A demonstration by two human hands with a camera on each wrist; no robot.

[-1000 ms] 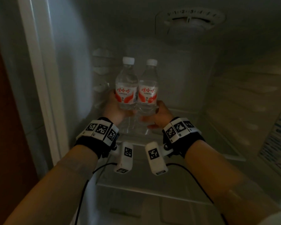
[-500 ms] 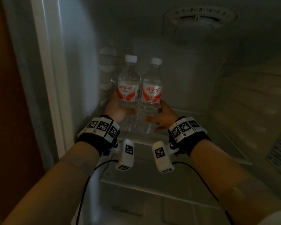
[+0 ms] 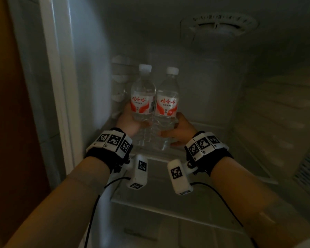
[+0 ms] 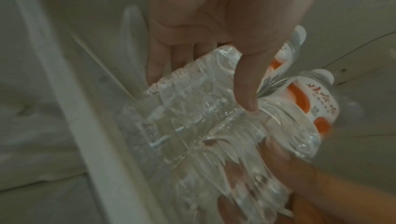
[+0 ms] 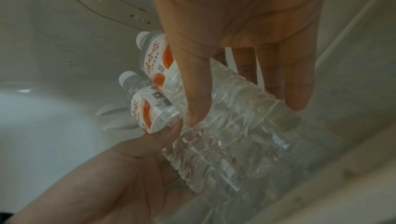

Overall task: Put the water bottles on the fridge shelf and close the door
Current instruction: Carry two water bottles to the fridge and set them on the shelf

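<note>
Deep inside the fridge, the left hand [image 3: 131, 120] grips the left bottle [image 3: 143, 97] and the right hand [image 3: 179, 129] grips the right bottle [image 3: 166, 104], side by side and touching, low over the glass shelf [image 3: 213, 176]. Placing is underway; next, probably release both, withdraw, close the door.

Two clear water bottles [image 3: 154, 104], white caps, white labels splashed with orange-red swooshes and red script; pale grey-white fridge walls [image 3: 89, 68] all round; black wristbands [image 3: 100, 156] carrying white blocks with black-and-white square markers; a brown-orange panel [image 3: 7, 104] at far left
</note>
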